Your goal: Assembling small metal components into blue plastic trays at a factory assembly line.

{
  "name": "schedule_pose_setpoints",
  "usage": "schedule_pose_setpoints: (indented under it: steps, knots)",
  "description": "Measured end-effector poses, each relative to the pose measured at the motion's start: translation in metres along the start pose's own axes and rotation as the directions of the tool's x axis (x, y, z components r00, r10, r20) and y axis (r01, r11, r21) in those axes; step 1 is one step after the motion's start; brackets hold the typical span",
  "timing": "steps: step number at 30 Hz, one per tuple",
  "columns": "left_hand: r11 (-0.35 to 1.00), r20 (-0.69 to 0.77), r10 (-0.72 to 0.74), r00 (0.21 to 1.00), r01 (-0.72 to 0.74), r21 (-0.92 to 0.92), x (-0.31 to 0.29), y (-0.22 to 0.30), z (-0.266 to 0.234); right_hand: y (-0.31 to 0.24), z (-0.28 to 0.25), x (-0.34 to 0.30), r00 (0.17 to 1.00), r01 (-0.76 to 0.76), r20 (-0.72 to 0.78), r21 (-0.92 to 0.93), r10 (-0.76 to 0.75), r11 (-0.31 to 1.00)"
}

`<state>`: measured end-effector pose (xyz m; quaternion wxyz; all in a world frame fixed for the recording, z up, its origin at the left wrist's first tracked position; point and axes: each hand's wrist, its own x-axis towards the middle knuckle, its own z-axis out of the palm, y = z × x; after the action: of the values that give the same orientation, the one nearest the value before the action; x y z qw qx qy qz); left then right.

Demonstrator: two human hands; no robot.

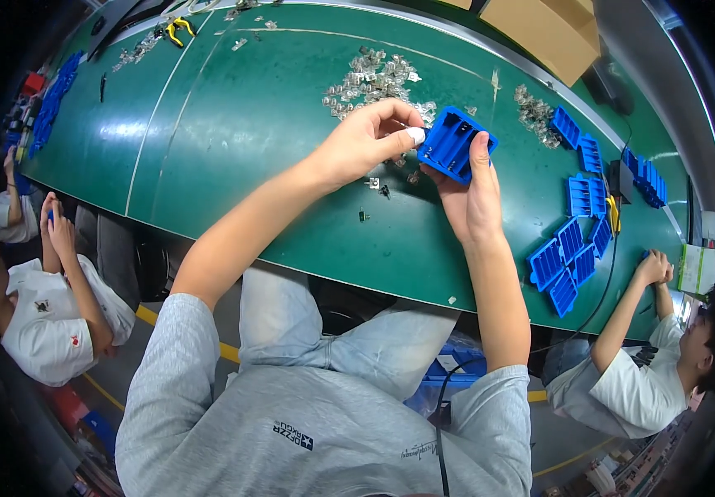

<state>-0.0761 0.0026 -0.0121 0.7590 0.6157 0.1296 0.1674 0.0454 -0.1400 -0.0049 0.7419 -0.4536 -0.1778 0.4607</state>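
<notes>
A blue plastic case with long parallel slots, like a battery holder (450, 149), is held above the table, its open side facing me. Gripping its right side is my right hand (475, 195), thumb over the rim and fingers underneath. My left hand (374, 141) is closed in a pinch at the case's left edge, a white cover on one fingertip. What sits between those fingertips is too small to make out. Small metal clips (378, 79) are heaped just beyond my hands. Below the case lie a loose clip (373, 183) and small dark pieces (364, 214).
More blue cases (563, 294) lie in a group at the right, near a second clip heap (535, 116). Yellow-handled pliers (179, 33) rest far left, others (614, 215) at right. A black cable (610, 282) crosses the right side. Co-workers sit on both sides.
</notes>
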Motion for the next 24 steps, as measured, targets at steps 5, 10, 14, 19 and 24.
schedule_pose_setpoints:
  steps: [5, 10, 14, 19, 24]
  knots:
    - [0.996, -0.061, 0.092, 0.994, -0.091, 0.015, 0.0, 0.002, -0.002, -0.003, 0.003, 0.001, 0.998, -0.048, 0.041, 0.07, 0.045, 0.996]
    - [0.757, -0.117, 0.439, 0.891, -0.297, 0.583, 0.001, 0.008, -0.004, 0.001, -0.002, 0.003, 0.994, -0.112, 0.009, -0.021, 0.112, 0.994]
    - [0.599, -0.027, 0.566, 0.824, -0.389, 0.7, 0.002, 0.006, -0.01, 0.004, 0.0, 0.002, 0.993, -0.108, 0.031, -0.086, 0.111, 0.99]
    - [0.616, -0.03, 0.521, 0.853, -0.351, 0.705, 0.002, 0.004, -0.006, 0.005, 0.006, -0.001, 0.993, -0.109, 0.04, -0.106, 0.113, 0.988]
    - [0.566, 0.006, 0.538, 0.843, -0.367, 0.739, 0.004, 0.001, -0.008, 0.006, 0.007, -0.002, 0.992, -0.097, 0.065, -0.121, 0.105, 0.988]
